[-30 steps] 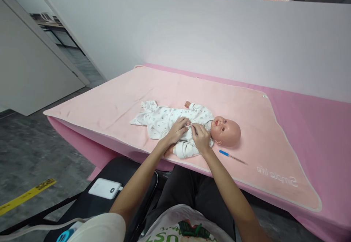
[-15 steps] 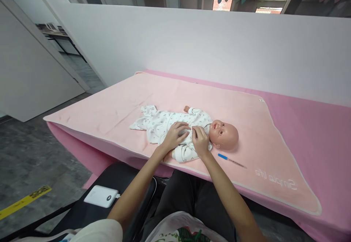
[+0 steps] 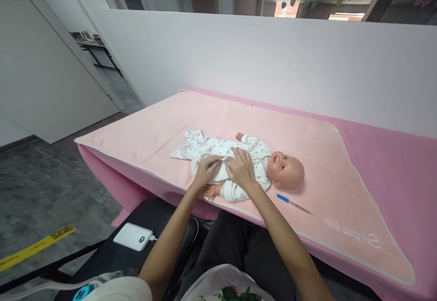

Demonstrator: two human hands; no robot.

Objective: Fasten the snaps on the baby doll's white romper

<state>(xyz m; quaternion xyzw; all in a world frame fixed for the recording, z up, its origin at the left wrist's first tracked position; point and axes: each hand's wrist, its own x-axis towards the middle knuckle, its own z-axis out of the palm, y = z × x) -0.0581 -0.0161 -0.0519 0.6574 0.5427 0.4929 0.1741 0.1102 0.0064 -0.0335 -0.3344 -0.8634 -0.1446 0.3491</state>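
A bald baby doll (image 3: 286, 170) lies on its back, head to the right, in a white patterned romper (image 3: 208, 148). My left hand (image 3: 207, 168) is at the romper's waist, with its fingers closed on the fabric. My right hand (image 3: 241, 166) bends over the belly beside it, fingers and thumb closed on the front of the romper. What lies under the fingertips is hidden. A snap or button (image 3: 257, 160) shows on the chest. The doll's near hand (image 3: 212, 191) pokes out of a rolled sleeve close to my left wrist.
A pen with a blue cap (image 3: 293, 204) lies near the doll's head on the pale pink mat (image 3: 150, 128). Darker pink cloth (image 3: 403, 164) covers the table beneath. A white power bank (image 3: 134, 237) with a cable rests on a black chair (image 3: 160, 219) to my left. A white wall (image 3: 239, 59) stands behind.
Both hands have slid from the upper chest down toward the doll's waist, uncovering the chest button and the doll's near hand. The view has shifted slightly left.
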